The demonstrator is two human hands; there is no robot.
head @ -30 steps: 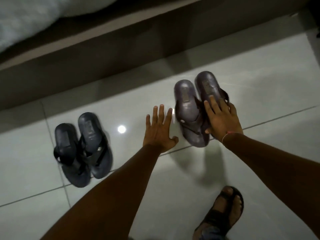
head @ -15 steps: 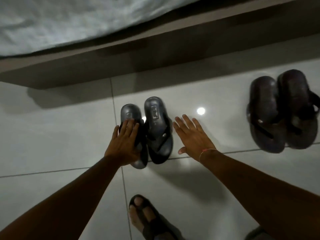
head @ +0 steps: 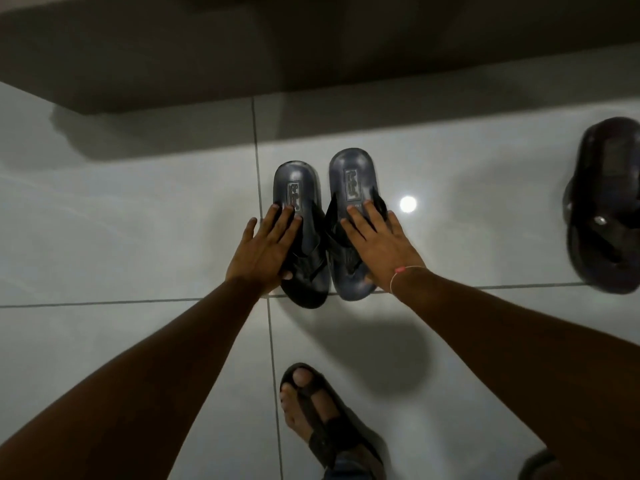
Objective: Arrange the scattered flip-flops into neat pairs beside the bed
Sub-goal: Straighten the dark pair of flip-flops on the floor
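Observation:
Two dark blue flip-flops lie side by side on the white tiled floor, heels toward the bed. My left hand [head: 266,251] rests flat on the left flip-flop [head: 298,216], fingers spread over its strap. My right hand [head: 377,244] lies flat on the right flip-flop [head: 351,188], covering its strap and front part. A darker brown flip-flop [head: 602,209] lies at the right edge of the view, partly cut off; whether its partner is beside it cannot be seen.
The dark bed base [head: 242,53] runs across the top of the view. My foot in a brown sandal [head: 322,424] stands on the tiles below the flip-flops. A ceiling light reflects on the floor [head: 408,203].
My right hand has moved from the floor onto the right blue flip-flop. The left hand stays on the left one. The view has shifted left, pushing the brown pair to the edge.

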